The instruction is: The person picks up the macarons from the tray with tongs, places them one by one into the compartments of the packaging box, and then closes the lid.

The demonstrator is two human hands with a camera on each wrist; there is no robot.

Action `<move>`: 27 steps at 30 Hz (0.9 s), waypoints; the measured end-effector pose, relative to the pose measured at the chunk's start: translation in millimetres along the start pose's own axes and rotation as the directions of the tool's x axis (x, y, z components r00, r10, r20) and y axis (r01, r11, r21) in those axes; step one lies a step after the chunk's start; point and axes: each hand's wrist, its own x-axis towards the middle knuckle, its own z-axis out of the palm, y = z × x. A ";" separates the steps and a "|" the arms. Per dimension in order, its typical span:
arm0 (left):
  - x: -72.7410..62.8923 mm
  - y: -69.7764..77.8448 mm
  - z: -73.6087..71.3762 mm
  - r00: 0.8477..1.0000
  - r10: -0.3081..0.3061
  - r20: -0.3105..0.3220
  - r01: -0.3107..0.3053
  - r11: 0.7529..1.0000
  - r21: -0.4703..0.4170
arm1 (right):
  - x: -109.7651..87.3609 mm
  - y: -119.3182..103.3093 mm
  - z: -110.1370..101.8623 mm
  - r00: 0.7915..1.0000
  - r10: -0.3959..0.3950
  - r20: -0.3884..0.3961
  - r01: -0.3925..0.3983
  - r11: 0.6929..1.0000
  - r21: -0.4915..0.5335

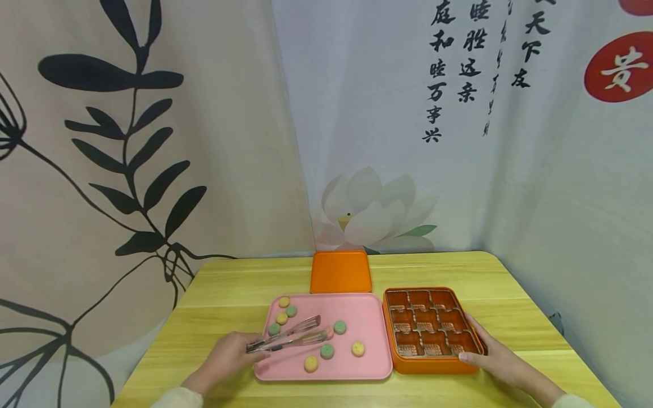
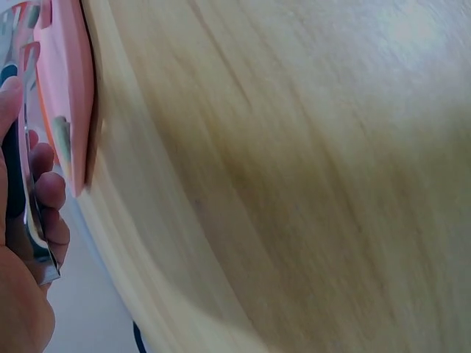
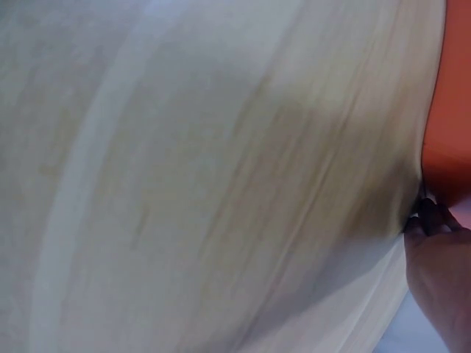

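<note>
My left hand (image 1: 228,358) grips metal tongs (image 1: 296,334) by the handle end, over the left side of a pink tray (image 1: 357,371). The tongs' two arms stand apart; whether anything touches their tips is too small to tell. In the left wrist view, fingers (image 2: 51,190) curl round the tongs' dark-lined handle (image 2: 13,169). Several small round yellow macarons (image 1: 358,348) and green macarons (image 1: 327,351) lie on the tray. My right hand (image 1: 502,357) holds the right front corner of an orange box (image 1: 433,367), thumb at its rim. Clear compartments (image 1: 425,320) line the box.
An orange lid-like square (image 1: 340,272) lies behind the tray. All of it sits on a wood-grain table (image 1: 245,277), whose far edge meets a printed curtain (image 1: 245,141). The box stands right beside the tray.
</note>
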 end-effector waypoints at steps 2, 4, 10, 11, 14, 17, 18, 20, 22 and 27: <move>1.1 -0.9 2.2 1.000 0.011 0.002 -0.011 1.000 -0.001 | -0.1 0.1 -0.2 1.000 -0.001 -0.002 0.001 1.000 -0.002; 2.7 -1.0 4.1 1.000 0.010 0.003 -0.010 1.000 0.005 | -0.1 0.2 -0.2 1.000 0.000 -0.004 0.000 1.000 -0.001; 5.9 2.1 8.7 1.000 -0.017 0.006 0.017 1.000 0.025 | 0.8 0.2 -0.2 1.000 -0.013 0.002 0.013 1.000 0.024; 6.3 2.6 9.3 1.000 -0.019 0.005 0.019 0.999 0.032 | 1.0 0.3 -0.1 1.000 -0.018 0.004 0.018 1.000 0.026; 7.6 3.9 10.9 1.000 -0.017 -0.001 0.017 0.999 0.045 | 1.4 0.5 -0.1 1.000 -0.016 0.010 0.016 0.999 0.034; 8.5 4.9 12.1 1.000 -0.014 -0.003 0.014 0.999 0.041 | 2.2 1.3 -0.3 1.000 -0.012 0.019 0.011 0.999 0.035; 8.8 5.2 12.5 1.000 -0.013 -0.002 0.013 0.999 0.038 | 2.3 1.2 -0.4 1.000 -0.006 0.022 0.005 0.999 0.038; 9.1 5.5 13.2 1.000 -0.014 -0.002 0.014 0.999 0.033 | 2.5 1.1 -0.6 1.000 -0.001 0.027 0.000 0.999 0.043; 9.3 5.9 13.5 1.000 -0.013 -0.005 0.013 0.999 0.029 | 2.7 1.1 -0.8 1.000 0.000 0.029 -0.002 0.999 0.044; 9.3 6.5 12.5 1.000 -0.017 -0.009 0.017 1.000 0.022 | 2.6 0.0 -1.8 1.000 0.016 0.022 -0.017 1.000 0.026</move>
